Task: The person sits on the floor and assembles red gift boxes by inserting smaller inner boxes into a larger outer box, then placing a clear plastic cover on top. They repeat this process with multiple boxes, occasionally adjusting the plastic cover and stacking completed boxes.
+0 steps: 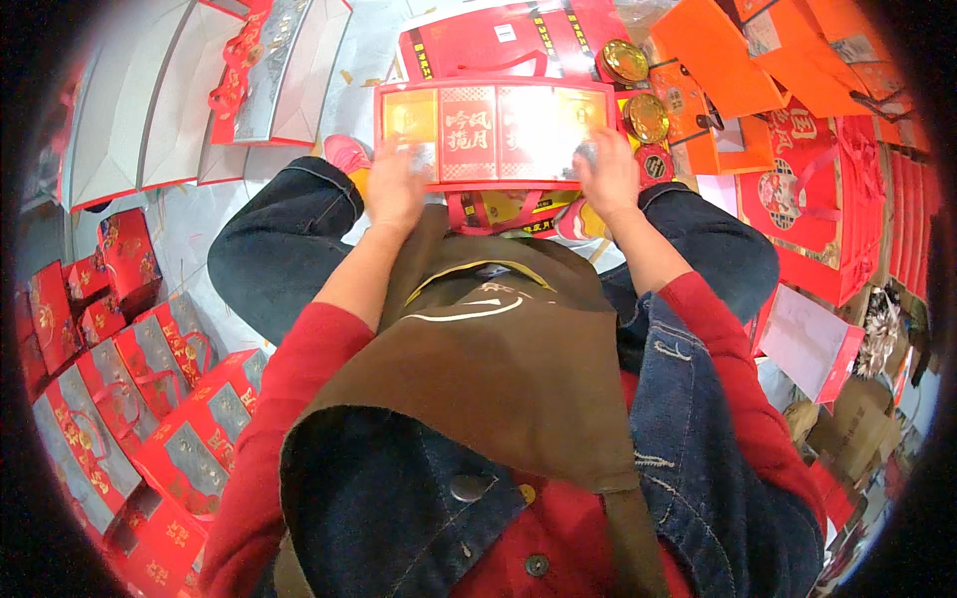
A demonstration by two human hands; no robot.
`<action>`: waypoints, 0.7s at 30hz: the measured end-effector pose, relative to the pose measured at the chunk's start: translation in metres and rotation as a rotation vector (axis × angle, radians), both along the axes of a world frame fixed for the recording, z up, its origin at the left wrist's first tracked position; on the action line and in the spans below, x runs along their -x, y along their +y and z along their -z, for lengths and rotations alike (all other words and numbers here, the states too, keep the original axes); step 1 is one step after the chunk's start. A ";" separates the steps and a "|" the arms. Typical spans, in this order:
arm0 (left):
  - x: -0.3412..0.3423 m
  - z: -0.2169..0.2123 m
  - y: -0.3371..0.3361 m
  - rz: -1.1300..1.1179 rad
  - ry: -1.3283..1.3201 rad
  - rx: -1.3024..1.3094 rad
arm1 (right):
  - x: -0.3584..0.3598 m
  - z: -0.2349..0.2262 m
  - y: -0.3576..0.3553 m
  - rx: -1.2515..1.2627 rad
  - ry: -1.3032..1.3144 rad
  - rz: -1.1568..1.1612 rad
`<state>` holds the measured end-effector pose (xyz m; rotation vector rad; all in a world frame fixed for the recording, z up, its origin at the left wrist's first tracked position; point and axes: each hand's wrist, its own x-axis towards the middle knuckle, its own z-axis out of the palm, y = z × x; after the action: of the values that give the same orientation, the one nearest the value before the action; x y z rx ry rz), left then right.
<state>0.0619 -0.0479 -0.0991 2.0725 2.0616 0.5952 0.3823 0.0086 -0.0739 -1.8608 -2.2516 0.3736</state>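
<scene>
Touches the box (469, 138) at upper centre with left hand (395, 189) and right hand (608, 177) near opposite ends, presumably to steady it evenly; too blurred to tell whether grasping. Has 2 gold tins (646, 119) just beside, upper right, presumably within easy reach.

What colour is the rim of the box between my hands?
The box rim is red, clearest in the head view.

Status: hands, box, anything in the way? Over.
Left hand at left end of red-edged box, right hand at right end. Printed side up. Gold-topped tins crowd right end.
</scene>
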 end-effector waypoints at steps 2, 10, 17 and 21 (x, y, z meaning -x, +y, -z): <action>-0.025 -0.014 -0.001 0.314 0.107 0.125 | 0.024 -0.003 -0.011 -0.041 0.009 -0.321; -0.031 0.001 -0.001 0.394 0.210 0.196 | 0.045 0.036 -0.013 0.004 -0.163 -0.578; -0.021 -0.002 0.007 0.296 -0.047 0.092 | 0.040 0.026 0.002 -0.115 0.006 -0.659; -0.060 -0.011 -0.014 -0.443 -1.009 0.780 | 0.041 0.026 0.000 -0.217 0.080 -0.627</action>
<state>0.1215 -0.0621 -0.0877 0.6457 1.6619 0.5728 0.3411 0.0081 -0.0996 -0.9891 -2.6480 0.2670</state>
